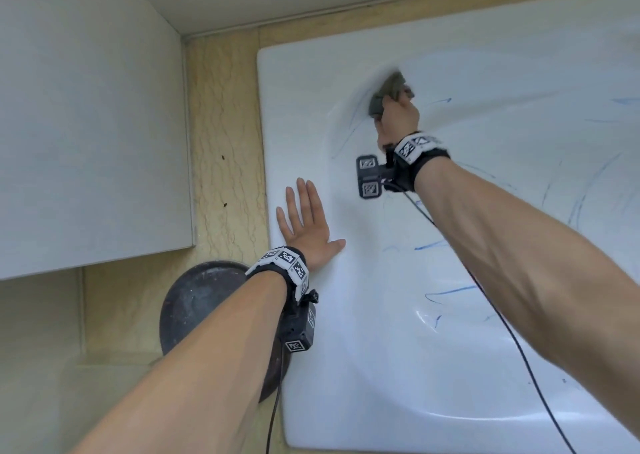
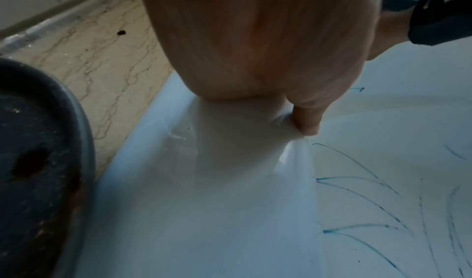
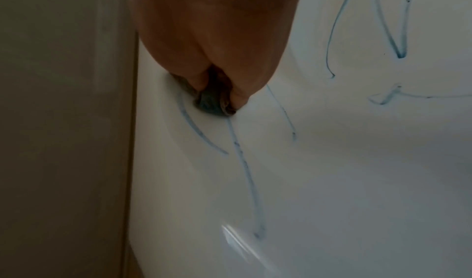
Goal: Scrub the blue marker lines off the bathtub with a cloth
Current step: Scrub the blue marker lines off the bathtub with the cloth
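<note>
Left hand [image 1: 306,230] flat on bathtub [image 1: 398,367] rim at seven o'clock, fingers straight, together. Right hand [image 1: 398,117] clutching grey cloth [image 1: 389,95], pressed on blue marker lines [image 1: 446,292] at twelve o'clock.

The tub [image 1: 311,114] is seen to be white, crossed by thin blue lines [image 1: 450,291]. The cloth [image 1: 388,93] under the right fingers is grey-brown. Beige, dark-veined tile [image 1: 225,124] is seen beyond the left fingers, and a dark, rust-flecked disc [image 1: 201,308] behind them.
</note>
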